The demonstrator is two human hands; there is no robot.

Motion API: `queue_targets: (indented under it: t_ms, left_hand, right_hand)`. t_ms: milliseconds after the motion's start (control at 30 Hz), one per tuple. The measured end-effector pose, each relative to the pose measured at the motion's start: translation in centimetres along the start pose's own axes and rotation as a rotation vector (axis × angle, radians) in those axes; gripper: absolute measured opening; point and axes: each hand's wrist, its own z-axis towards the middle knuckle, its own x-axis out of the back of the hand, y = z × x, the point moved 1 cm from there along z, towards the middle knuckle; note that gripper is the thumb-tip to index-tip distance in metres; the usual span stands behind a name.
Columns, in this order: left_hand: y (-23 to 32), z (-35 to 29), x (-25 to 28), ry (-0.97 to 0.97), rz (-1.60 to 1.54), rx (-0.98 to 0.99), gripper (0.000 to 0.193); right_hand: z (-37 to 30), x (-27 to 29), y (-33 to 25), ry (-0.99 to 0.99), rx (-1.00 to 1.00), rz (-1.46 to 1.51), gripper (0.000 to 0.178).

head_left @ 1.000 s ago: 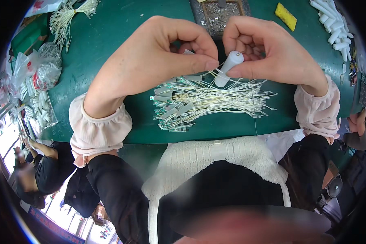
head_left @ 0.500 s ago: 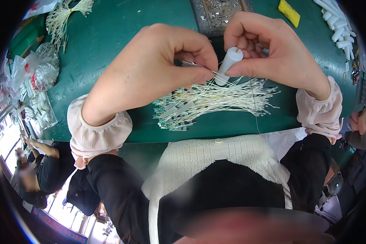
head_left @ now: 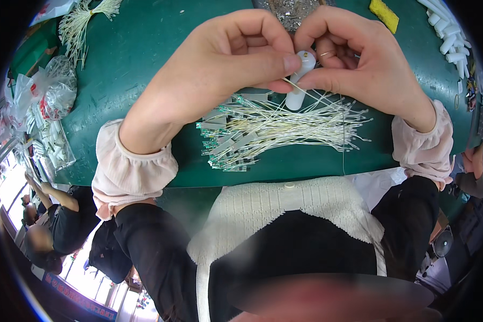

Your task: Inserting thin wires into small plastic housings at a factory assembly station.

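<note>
Upright but tilted, a white plastic cylinder (head_left: 295,100) with small metal contacts on its top end is pinched by my right hand (head_left: 359,61), its thumb on the cylinder's side. My left hand (head_left: 236,56) is closed, with the thumb tip against the cylinder near its top. What lies between the left fingers is hidden. Thin white wires run just below both thumbs. Beneath the hands spreads a pile of thin white wires (head_left: 295,129), with small green circuit boards (head_left: 214,147) at their left ends.
A green work surface (head_left: 123,70) lies under everything. At the far left are a wire bundle (head_left: 86,21) and clear plastic bags (head_left: 59,88). A metal-flecked tray (head_left: 295,13), a yellow sponge (head_left: 383,15) and several white tubes (head_left: 448,35) sit along the far side. Another person (head_left: 64,228) is at lower left.
Both hands and the cylinder have shifted slightly away from me. My left thumb has come up to the cylinder's top. The thin strip seen in the left fingers no longer shows there.
</note>
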Motion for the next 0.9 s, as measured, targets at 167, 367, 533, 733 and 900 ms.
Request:
queue_targets:
  t_ms: [167,367,533,733,900]
  left_hand:
    - [-3.2,2.7,3.4,-0.245,0.057,-0.383,0.008]
    - [-0.8,0.2,0.6,0.119,-0.191,0.024,0.005]
    - [-2.4,3.8,2.7,-0.494,0.047,-0.832,0.003]
    - [-0.9,0.6,1.1,0.172,-0.255,-0.082,0.004]
    - [-0.6,1.4,0.8,0.149,-0.285,-0.116,0.005]
  right_hand:
    - [0.8,0.3,-1.5,-0.029,-0.147,0.116,0.029]
    - [0.6,0.0,-1.0,0.033,-0.289,0.312,0.028]
    - [-0.1,2.2,-1.0,0.023,-0.298,0.264,0.012]
    - [1.1,-0.5,1.5,0.1,0.045,0.313,0.011]
    - [6.0,-1.6,7.0,-0.066,1.15,0.65,0.011]
